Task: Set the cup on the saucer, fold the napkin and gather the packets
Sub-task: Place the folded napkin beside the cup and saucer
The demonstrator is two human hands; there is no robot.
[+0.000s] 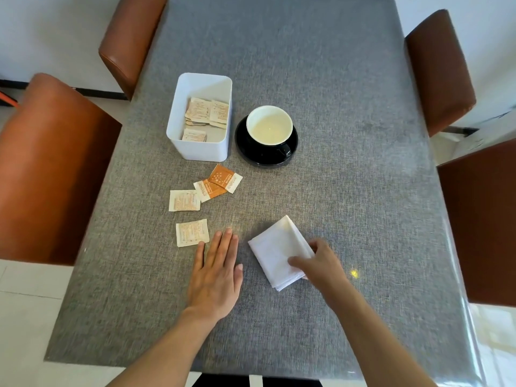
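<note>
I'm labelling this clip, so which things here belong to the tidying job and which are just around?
Part of the job: cup, black saucer, folded napkin under the right hand, four loose packets, white bin holding packets, left hand.

Just there: brown chairs, grey table.

bright, even daylight | glare along table (335,79) near-right edge | soft short shadows | wide-angle bowing at edges | slight softness overall, small yellow light spot near right
</note>
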